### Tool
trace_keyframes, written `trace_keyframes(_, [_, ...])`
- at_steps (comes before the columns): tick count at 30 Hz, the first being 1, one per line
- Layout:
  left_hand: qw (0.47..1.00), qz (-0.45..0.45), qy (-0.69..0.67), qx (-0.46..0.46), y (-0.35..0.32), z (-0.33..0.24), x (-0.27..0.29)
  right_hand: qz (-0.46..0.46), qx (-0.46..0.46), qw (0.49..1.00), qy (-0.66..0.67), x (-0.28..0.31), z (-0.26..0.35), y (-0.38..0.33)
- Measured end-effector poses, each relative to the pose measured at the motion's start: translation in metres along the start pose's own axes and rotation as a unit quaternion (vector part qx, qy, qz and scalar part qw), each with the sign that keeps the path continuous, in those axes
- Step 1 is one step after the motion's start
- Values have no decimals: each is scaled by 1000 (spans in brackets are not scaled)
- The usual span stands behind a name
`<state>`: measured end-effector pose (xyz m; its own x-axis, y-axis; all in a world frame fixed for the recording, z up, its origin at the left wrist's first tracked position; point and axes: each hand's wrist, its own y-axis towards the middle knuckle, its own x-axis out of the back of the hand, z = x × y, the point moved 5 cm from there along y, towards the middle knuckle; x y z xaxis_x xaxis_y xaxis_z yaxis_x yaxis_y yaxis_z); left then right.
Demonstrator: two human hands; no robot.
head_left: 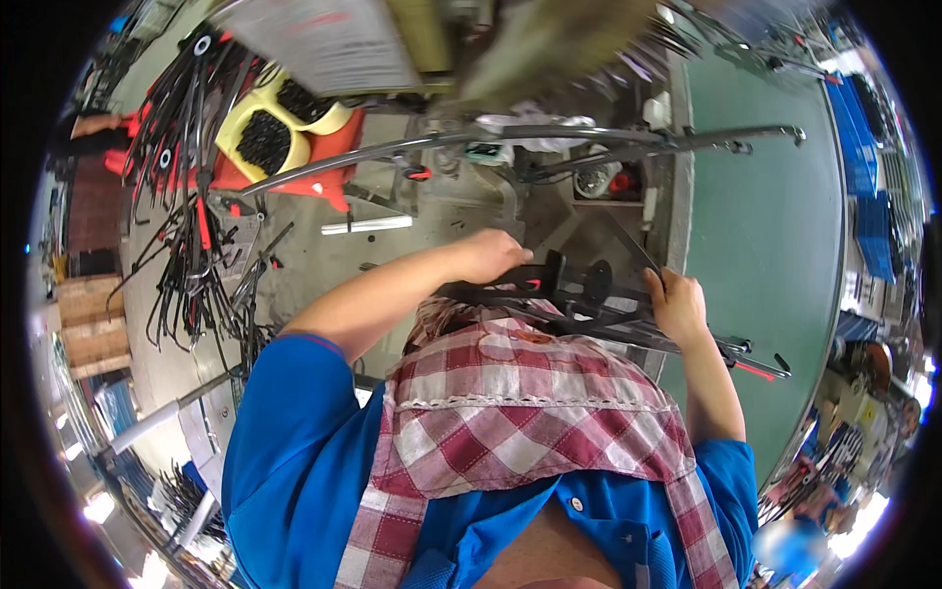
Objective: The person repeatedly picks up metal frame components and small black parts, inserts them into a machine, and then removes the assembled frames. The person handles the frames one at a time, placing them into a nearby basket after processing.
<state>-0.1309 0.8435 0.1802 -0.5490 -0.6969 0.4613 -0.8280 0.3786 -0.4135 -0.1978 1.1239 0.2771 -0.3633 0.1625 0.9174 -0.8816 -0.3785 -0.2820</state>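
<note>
A bundle of long black wiper-like strips (579, 312) with red tips lies across my lap over a red-and-white checked apron (510, 412). My left hand (491, 255) grips the bundle's left end from above. My right hand (677, 304) closes around the strips further right, near the green table's edge. The strips stick out past my right hand, ending in a red tip (756, 370). Black bracket parts (574, 280) stand up from the bundle between my hands.
A green table (765, 226) is on the right, with a long curved black blade (549, 142) reaching across above my hands. A heap of black strips (196, 226) and yellow and red bins (285, 128) lie on the floor at left. Blue crates (863, 157) stand far right.
</note>
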Motion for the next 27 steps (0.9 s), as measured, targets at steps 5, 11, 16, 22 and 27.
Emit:
trace_keyframes(5, [935,-223,-269,-65,-29,25,88,20,93,995,9,-24,113,54])
trace_keyframes(11, [876,-280,-393,-7,-54,48,144,28,150,988,7,-32,179,86])
trace_keyframes(16, [890,-350,-292,-28,-51,61,177,72,107,992,-3,-22,204,107])
trace_keyframes(22, [929,-344,-134,-10,-51,59,192,74,108,991,-10,-29,203,117])
trace_keyframes(27, [955,-296,10,-35,-43,62,197,118,80,990,-14,-36,199,122])
